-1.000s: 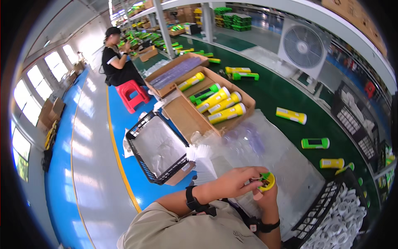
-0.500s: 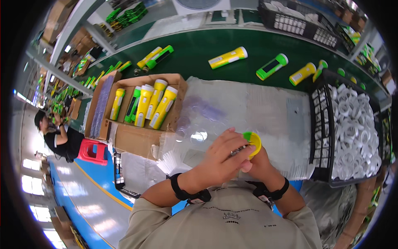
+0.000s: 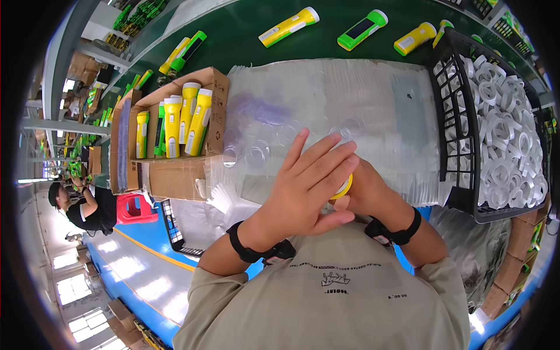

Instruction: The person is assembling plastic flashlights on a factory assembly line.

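Now the left hand (image 3: 303, 186) has gone flat, fingers spread, over the yellow ring (image 3: 344, 188) near the middle of the frame, hiding most of it. Before, fingertips only pinched it. It looks like pressing. Underneath, the right hand (image 3: 364, 195) cups the ring. Clear plastic discs (image 3: 256, 154) lie just above. Yellow flashlights (image 3: 186, 119) fill the cardboard box (image 3: 216, 87) at upper left.
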### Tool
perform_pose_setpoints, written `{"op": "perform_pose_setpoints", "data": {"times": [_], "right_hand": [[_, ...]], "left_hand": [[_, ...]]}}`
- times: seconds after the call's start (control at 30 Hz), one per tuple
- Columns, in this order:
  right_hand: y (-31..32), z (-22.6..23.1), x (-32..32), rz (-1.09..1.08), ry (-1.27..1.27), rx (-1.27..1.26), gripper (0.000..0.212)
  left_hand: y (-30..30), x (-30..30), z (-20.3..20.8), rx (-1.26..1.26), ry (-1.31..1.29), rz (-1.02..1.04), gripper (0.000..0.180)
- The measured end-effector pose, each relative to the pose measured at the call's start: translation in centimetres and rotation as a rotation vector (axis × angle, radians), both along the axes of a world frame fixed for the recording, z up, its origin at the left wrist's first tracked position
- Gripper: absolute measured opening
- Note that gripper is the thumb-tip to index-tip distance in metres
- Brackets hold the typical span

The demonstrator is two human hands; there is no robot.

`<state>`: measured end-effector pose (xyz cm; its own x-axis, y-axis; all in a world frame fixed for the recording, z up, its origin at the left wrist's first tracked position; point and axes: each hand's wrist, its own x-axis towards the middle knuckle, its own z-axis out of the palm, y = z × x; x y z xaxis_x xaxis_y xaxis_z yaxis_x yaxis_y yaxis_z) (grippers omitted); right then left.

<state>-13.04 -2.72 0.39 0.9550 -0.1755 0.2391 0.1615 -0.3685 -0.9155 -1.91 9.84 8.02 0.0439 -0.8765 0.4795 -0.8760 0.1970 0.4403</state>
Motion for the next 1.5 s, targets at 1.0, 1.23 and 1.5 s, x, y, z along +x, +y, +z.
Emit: {"op": "perform_pose_setpoints", "data": {"times": [1.0, 1.23, 1.5], "right_hand": [[-5.5, 4.5, -2.5, 0.139, 0.092, 0.072, 0.067], [-7.0, 1.4, 1.2, -0.419, 0.125, -0.369, 0.045], [-7.2, -1.8, 2.6, -0.438, 0.314, -0.589, 0.034]], "left_hand": [[-1.9, 0.4, -2.6, -0.003, 0.666, -0.305, 0.053], [-2.3, 0.2, -2.3, -0.037, 0.443, -0.336, 0.052], [-2.2, 0.2, -1.5, 0.035, 0.452, -0.246, 0.056]]}}
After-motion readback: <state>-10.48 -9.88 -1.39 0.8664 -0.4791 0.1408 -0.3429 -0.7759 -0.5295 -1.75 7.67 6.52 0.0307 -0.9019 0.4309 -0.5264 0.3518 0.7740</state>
